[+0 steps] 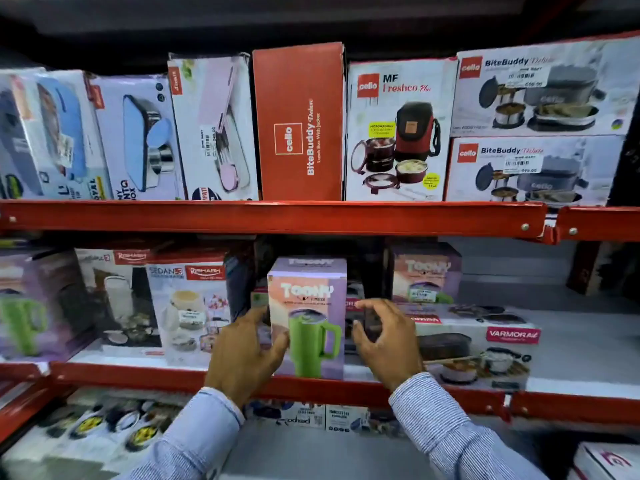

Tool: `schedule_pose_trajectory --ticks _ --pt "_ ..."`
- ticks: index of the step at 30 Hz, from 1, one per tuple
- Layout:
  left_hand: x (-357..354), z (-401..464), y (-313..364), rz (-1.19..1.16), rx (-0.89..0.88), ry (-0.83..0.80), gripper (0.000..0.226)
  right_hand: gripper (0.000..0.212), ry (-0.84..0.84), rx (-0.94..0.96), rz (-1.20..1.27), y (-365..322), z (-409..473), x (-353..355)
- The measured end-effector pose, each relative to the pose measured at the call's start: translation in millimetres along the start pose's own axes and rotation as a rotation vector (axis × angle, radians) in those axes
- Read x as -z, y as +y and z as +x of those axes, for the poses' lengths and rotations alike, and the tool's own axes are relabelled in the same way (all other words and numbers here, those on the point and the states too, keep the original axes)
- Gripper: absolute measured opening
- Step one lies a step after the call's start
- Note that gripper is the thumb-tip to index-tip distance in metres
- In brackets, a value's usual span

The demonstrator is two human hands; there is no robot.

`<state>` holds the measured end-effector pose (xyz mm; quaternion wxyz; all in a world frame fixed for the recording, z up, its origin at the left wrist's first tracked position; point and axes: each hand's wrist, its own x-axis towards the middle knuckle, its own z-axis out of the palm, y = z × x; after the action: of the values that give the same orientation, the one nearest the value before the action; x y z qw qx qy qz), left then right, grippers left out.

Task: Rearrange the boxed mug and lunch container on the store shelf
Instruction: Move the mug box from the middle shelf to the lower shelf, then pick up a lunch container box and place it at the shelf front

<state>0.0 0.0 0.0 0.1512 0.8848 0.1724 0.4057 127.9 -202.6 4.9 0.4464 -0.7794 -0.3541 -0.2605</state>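
On the middle shelf (311,381), a person's left hand (242,355) pressed spread fingers against the left side of the boxed mug (308,317), which stood upright at the front edge. The right hand (384,341), fingers curled and apart, hovered just beside the box's right face (contact could not be judged). Further right lay the lunch container (485,344), flat. The mug seemed mid-placement; next, both palms would need to square it.

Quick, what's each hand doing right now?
Left hand: open, fingers resting on the tumbler box, not gripping it.
Right hand: open, empty, beside the box.
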Motion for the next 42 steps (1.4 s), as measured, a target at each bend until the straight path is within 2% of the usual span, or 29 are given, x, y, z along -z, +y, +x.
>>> schedule_pose_trajectory --ticks 2,4,7,9,15,17,23,26,28,29,32,37,40,42 --pt "-13.9 2.9 -3.4 -0.062 0.143 -0.131 0.047 0.04 -0.112 -0.201 0.101 -0.3 -1.9 -10.2" --pt "-29.2 4.2 -9.9 -0.165 0.252 -0.265 0.054 0.052 -0.255 -0.32 0.153 1.3 -3.3 -20.4" --pt "-45.8 3.5 -17.7 -0.317 0.285 -0.254 0.047 0.058 -0.3 -0.385 0.232 4.7 -2.9 -30.2" --pt "-48.6 -3.3 -18.3 -0.385 0.237 -0.177 0.044 0.054 -0.246 -0.366 0.285 4.9 -6.5 -28.7" --pt "-17.2 -34.5 8.3 -0.573 0.039 0.053 0.058 0.052 -0.058 -0.189 0.499 -0.6 -41.7 3.8" --pt "-3.7 -49.4 16.7 -0.566 -0.056 0.096 0.049 0.05 0.012 -0.089 0.457 0.5 -61.0 21.9" --pt "-9.8 -120.9 19.9 -0.453 -0.252 0.187 0.053 0.027 0.088 0.067 0.363 14.4 -132.4 54.7" --pt "-31.5 -160.6 12.2 -0.486 -0.239 0.058 0.06 0.042 -0.021 -0.02 0.351 40.2 -172.2 52.5" --pt "-50.4 -185.5 4.0 -0.482 -0.142 -0.099 0.07 0.056 -0.114 -0.11 0.366 60.0 -197.1 44.0" --pt "-61.9 -196.7 -0.6 -0.473 -0.072 -0.173 0.066 0.059 -0.162 -0.163 0.375 70.1 -207.5 38.1" --pt "-101.0 -218.8 -10.7 -0.495 0.126 -0.358 0.055 0.057 -0.278 -0.355 0.381 95.6 -227.7 18.0" --pt "-167.2 -226.9 -20.3 -0.538 0.347 -0.566 0.037 0.049 -0.41 -0.621 0.318 134.7 -235.3 -24.0" --pt "-193.7 -232.7 -26.9 -0.44 0.433 -0.668 0.041 0.049 -0.513 -0.707 0.224 155.7 -242.6 -44.7" --pt "-201.3 -237.5 -29.5 -0.41 0.47 -0.669 0.041 0.052 -0.546 -0.727 0.19 163.7 -248.8 -51.5"
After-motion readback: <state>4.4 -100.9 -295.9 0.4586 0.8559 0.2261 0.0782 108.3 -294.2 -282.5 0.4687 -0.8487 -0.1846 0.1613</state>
